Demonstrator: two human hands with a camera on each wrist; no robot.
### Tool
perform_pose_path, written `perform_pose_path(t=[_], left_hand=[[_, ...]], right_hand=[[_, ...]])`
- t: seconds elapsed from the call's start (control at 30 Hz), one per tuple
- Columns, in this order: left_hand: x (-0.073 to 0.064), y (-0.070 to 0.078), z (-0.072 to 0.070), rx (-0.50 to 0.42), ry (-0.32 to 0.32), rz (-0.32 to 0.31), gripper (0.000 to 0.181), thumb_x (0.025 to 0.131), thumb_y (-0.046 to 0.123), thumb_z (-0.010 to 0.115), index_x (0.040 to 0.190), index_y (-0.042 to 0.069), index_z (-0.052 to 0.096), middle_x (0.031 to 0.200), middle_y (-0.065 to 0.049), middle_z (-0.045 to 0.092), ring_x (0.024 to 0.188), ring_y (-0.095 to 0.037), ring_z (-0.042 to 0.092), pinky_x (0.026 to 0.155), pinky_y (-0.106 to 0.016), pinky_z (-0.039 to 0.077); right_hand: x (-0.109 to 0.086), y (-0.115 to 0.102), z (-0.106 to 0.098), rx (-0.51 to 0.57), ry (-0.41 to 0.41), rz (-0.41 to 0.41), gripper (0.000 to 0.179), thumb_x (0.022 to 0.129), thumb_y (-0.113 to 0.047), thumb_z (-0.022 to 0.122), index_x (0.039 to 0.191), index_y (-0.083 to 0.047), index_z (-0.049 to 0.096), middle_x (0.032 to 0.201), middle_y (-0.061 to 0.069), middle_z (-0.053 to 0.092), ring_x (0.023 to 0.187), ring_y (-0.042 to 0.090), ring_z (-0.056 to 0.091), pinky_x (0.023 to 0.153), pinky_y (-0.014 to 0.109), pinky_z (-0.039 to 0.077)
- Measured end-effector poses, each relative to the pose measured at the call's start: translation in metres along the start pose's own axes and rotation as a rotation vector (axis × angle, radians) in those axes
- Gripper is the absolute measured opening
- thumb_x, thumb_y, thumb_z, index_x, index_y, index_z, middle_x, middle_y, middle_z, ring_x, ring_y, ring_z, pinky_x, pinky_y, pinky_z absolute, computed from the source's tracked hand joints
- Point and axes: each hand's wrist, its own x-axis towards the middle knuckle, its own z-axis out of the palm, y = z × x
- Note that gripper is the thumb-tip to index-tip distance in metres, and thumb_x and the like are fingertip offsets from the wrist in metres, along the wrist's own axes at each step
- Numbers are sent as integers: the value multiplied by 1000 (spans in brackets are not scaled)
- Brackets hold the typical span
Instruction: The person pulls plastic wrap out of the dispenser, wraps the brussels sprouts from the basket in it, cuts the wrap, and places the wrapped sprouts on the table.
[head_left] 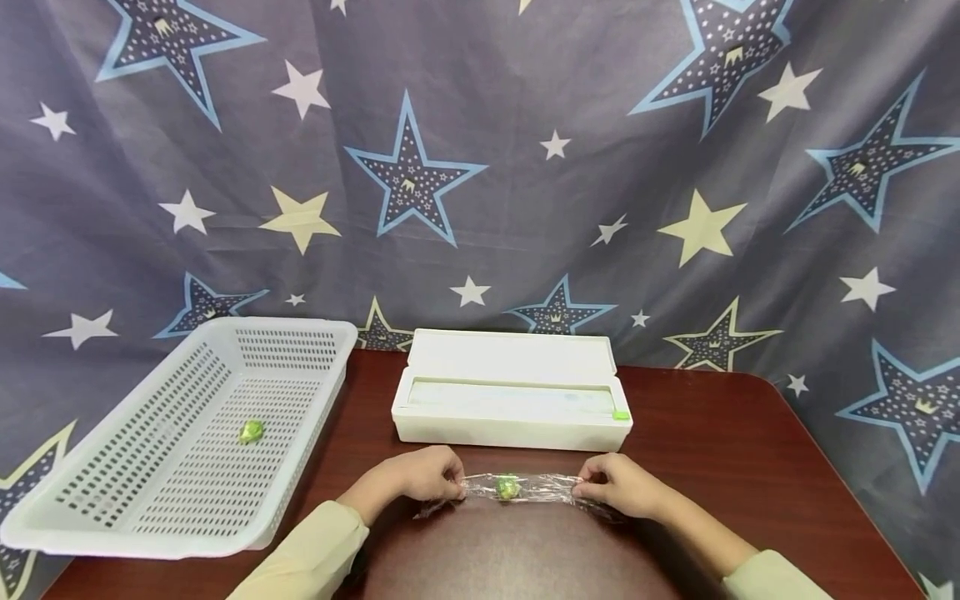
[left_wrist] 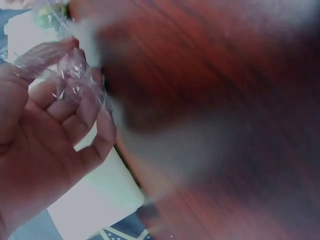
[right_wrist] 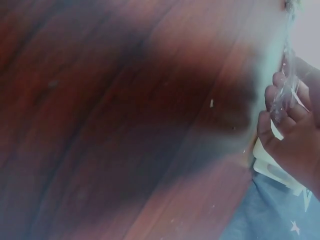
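Clear plastic wrap [head_left: 551,487] is stretched in a narrow band between my hands, with a small green vegetable piece [head_left: 508,487], perhaps broccoli, enclosed at its middle. My left hand [head_left: 431,475] pinches the band's left end between thumb and fingers. At the opposite end, my right hand [head_left: 618,486] pinches the wrap in the same way. Loose film hangs below both hands. In the left wrist view, crinkled film [left_wrist: 75,75] lies across the curled fingers. Crumpled film [right_wrist: 286,97] also shows at the fingers in the right wrist view.
Behind my hands stands a white wrap dispenser box [head_left: 510,433], its lid raised and a green slider [head_left: 621,415] at its right end. On the left sits a white perforated basket [head_left: 300,500] holding another green piece [head_left: 251,431]. A starry curtain [head_left: 480,208] hangs behind the brown table [head_left: 712,450].
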Motion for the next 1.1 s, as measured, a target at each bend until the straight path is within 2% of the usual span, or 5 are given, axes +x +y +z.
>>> perform_pose_path(t=[0.33,0.57,0.7,0.83,1.1], left_hand=[[12,-3,4,347,207,10,13,81,21,69,71,18,63,68,9,58,67,-8,51,67,-30,42],[14,-7,9,515,314,73,26,81,25,71,103,17,60,99,2,65,97,-17,61,83,-41,45],[13,-6,12,557,328,142,41,81,22,71,117,20,53,117,1,60,109,-17,58,86,-41,46],[14,-6,16,593,327,203,39,81,17,69,116,27,55,115,5,57,107,-13,58,86,-39,45],[11,-3,19,605,288,177,33,85,18,61,115,32,62,99,9,57,96,-11,57,87,-37,43]], right_hand=[[10,2,12,-294,157,-68,15,83,-30,69,71,-26,61,71,-16,55,67,-3,47,63,23,41],[11,0,19,-486,263,-111,16,80,-33,71,82,-20,62,71,-13,50,68,1,44,65,28,38],[10,0,19,-480,259,-83,20,80,-35,71,90,-19,63,73,-12,50,69,0,43,66,27,38],[9,1,17,-437,250,-66,20,82,-36,69,91,-20,63,75,-14,50,69,-1,42,65,25,39],[4,5,12,-310,251,7,20,83,-42,66,90,-23,63,75,-15,50,67,-1,46,61,19,40]])
